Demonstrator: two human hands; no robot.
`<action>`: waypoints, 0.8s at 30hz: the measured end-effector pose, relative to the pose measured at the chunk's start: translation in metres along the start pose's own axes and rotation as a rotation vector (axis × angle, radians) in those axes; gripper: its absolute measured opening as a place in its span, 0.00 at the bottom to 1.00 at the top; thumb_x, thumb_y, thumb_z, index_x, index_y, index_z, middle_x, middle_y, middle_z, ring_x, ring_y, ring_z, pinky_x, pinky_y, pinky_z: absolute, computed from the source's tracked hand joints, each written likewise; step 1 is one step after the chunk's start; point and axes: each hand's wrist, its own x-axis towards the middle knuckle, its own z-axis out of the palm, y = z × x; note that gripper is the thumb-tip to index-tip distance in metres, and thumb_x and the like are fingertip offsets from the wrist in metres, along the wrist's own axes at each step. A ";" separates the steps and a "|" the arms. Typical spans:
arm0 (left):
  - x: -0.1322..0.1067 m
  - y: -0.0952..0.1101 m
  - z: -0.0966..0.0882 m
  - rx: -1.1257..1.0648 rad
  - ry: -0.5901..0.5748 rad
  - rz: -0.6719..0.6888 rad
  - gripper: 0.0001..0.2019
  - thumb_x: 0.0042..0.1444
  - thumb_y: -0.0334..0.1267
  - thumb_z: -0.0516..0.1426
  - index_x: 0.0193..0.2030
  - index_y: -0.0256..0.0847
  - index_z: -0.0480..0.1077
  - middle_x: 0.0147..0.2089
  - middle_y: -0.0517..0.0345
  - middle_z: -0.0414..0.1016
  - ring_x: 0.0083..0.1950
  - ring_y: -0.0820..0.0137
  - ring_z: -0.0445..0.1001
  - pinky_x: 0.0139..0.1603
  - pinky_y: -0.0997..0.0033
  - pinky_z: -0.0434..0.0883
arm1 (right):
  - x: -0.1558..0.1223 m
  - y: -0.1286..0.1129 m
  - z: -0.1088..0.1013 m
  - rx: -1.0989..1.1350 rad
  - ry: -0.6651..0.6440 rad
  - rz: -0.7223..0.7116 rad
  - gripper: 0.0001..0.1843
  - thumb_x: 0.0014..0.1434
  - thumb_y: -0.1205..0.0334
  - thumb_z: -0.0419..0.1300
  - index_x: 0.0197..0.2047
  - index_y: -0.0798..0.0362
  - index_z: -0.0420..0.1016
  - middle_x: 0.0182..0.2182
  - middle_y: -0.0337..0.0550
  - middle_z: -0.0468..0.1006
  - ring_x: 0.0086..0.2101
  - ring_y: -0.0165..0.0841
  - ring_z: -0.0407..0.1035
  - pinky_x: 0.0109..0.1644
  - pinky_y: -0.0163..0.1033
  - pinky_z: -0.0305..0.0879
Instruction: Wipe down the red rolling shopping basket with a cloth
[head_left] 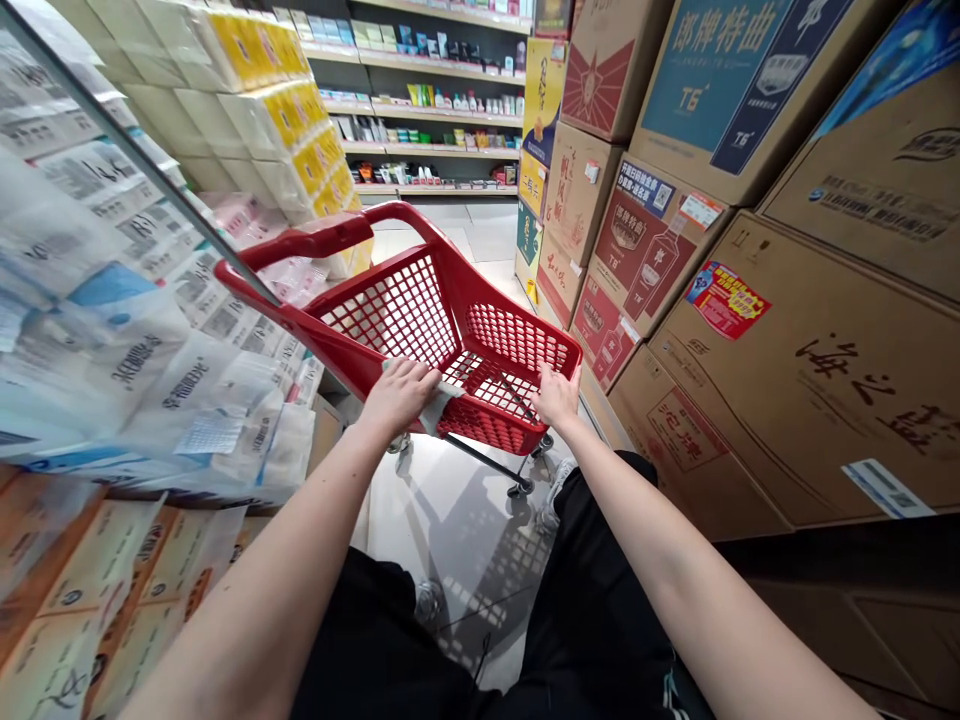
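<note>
Your left hand (397, 397) lies spread across the near rim of the red shopping trolley (405, 305), its palm over a pale strip (439, 405), perhaps cloth or tape. Your right hand (557, 393) rests open on the same rim, pinching nothing. Both hands stay on the trolley, with the pale strip the only loose thing they touch. Left of the trolley rise stacked tissue packs (150, 380), right of it cardboard liquor cartons (660, 270), and beyond it stand shelves (427, 110) of small goods.
</note>
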 end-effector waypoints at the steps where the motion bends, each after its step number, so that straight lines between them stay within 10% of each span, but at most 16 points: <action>1: -0.002 -0.003 0.000 0.011 -0.001 -0.011 0.09 0.63 0.38 0.49 0.40 0.43 0.70 0.37 0.49 0.69 0.44 0.58 0.67 0.54 0.53 0.63 | 0.000 0.000 -0.001 0.018 -0.017 -0.006 0.29 0.57 0.66 0.56 0.62 0.52 0.63 0.46 0.48 0.80 0.53 0.37 0.68 0.69 0.58 0.22; 5: -0.006 0.004 0.000 0.044 0.006 -0.039 0.11 0.63 0.34 0.47 0.42 0.42 0.70 0.37 0.49 0.68 0.43 0.58 0.66 0.55 0.51 0.62 | 0.001 0.003 -0.005 0.089 -0.045 -0.107 0.17 0.59 0.71 0.53 0.41 0.42 0.79 0.45 0.37 0.80 0.48 0.34 0.68 0.69 0.58 0.23; 8: -0.008 0.011 -0.002 0.042 0.009 -0.044 0.11 0.62 0.33 0.47 0.42 0.43 0.70 0.37 0.49 0.68 0.44 0.58 0.65 0.55 0.51 0.61 | 0.000 0.007 -0.006 0.147 -0.033 -0.205 0.21 0.60 0.74 0.52 0.31 0.42 0.82 0.53 0.30 0.76 0.53 0.33 0.63 0.68 0.48 0.42; 12: -0.009 0.013 -0.003 0.037 0.013 -0.057 0.11 0.62 0.33 0.47 0.42 0.43 0.70 0.37 0.49 0.67 0.43 0.58 0.65 0.55 0.50 0.61 | -0.001 0.010 -0.007 0.196 -0.043 -0.228 0.24 0.59 0.77 0.51 0.33 0.40 0.83 0.52 0.29 0.76 0.50 0.31 0.64 0.54 0.39 0.58; 19: -0.007 0.016 -0.002 0.050 -0.008 -0.041 0.10 0.62 0.33 0.47 0.42 0.43 0.69 0.37 0.49 0.68 0.42 0.58 0.66 0.52 0.52 0.63 | -0.002 0.011 -0.009 0.186 -0.055 -0.229 0.24 0.59 0.77 0.51 0.36 0.39 0.83 0.49 0.29 0.78 0.48 0.31 0.66 0.51 0.38 0.57; 24: -0.008 -0.021 -0.007 0.001 -0.136 0.035 0.08 0.59 0.33 0.50 0.42 0.45 0.69 0.40 0.49 0.71 0.45 0.58 0.69 0.50 0.55 0.64 | 0.000 0.012 -0.014 0.110 -0.104 -0.178 0.22 0.59 0.75 0.52 0.37 0.40 0.83 0.47 0.33 0.79 0.46 0.31 0.67 0.51 0.39 0.53</action>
